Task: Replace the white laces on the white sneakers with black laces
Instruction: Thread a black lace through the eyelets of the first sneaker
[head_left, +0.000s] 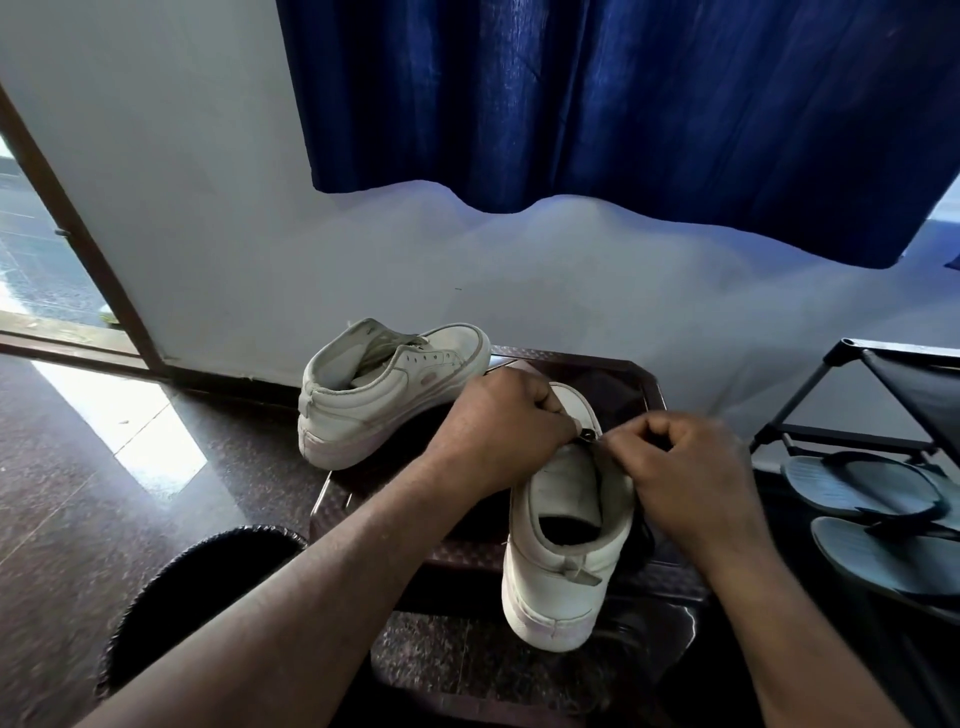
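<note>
We logged: left hand (498, 431) pinched black lace tip (585, 432) | right hand (685, 478) gripped near sneaker (556, 571) | second sneaker (384, 410) beyond left hand

Nothing legible; logo patch (432, 380) on far sneaker (363, 410) blurred

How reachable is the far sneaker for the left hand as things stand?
Probably yes: the far sneaker sits just beyond the left hand with nothing between them. That hand is gripping the near sneaker, though, so it would need to let go first.
</note>
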